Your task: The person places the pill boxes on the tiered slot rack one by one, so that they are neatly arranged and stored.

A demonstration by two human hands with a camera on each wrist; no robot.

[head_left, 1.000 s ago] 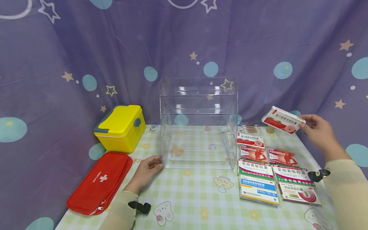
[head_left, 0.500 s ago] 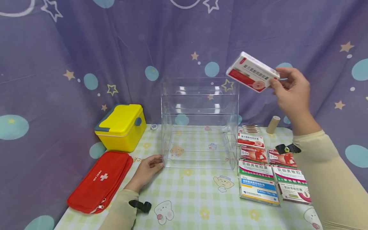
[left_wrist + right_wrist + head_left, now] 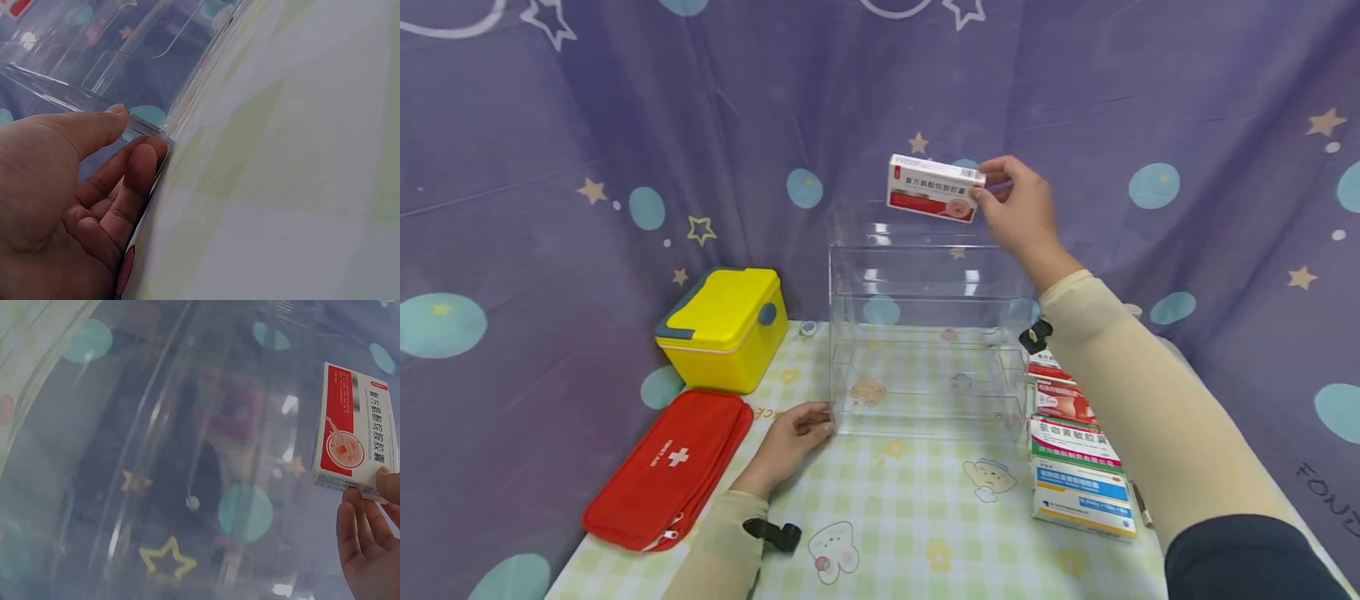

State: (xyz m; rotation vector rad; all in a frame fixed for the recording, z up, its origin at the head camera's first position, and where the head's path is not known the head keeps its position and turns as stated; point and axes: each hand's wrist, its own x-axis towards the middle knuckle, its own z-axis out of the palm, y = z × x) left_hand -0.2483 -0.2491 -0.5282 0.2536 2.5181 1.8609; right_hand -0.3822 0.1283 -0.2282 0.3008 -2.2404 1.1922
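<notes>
Your right hand [image 3: 1018,204] pinches the box [image 3: 934,188] by its right end, so the box runs out leftward from the grip, long axis level, held just above the top of the clear rack [image 3: 925,333]. Your left hand [image 3: 793,433] rests on the desk [image 3: 925,517], fingertips touching the rack's lower left corner.

A yellow case [image 3: 724,328] and red first-aid pouch [image 3: 667,468] sit left; stacked medicine boxes [image 3: 1078,467] lie right

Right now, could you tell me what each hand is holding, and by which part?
The right hand pinches the red-and-white medicine box by its right end. The left hand holds nothing, touching the clear rack's lower corner.
</notes>
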